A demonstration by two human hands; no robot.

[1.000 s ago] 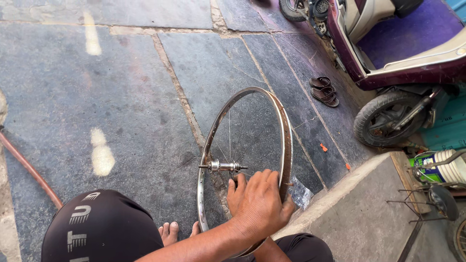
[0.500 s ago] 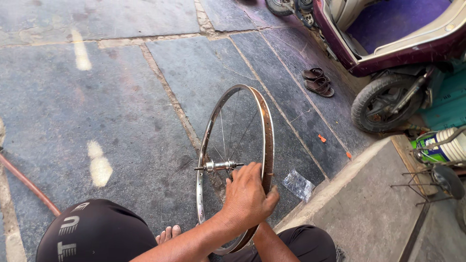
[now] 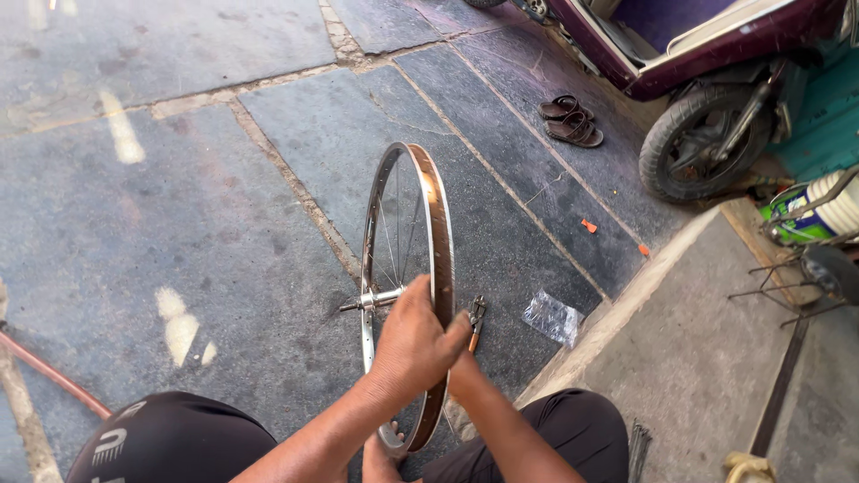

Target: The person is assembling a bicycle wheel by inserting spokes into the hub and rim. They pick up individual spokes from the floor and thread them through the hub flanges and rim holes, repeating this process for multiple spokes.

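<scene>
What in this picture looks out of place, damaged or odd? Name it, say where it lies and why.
A crumpled clear plastic bag lies loose on the paving beside the kerb, right of the bare wheel rim, like litter. A pair of sandals sits unworn near the scooter's tyre. The rim itself shows no clear damage.

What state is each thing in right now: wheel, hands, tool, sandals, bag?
Wheel: upright on the paving, bare rim, no tyre.
Left hand: gripping the rim.
Right hand: mostly hidden behind the left; grip unclear.
Tool: beside the rim.
Sandals: paired, unworn.
Bag: crumpled on the ground.
</scene>
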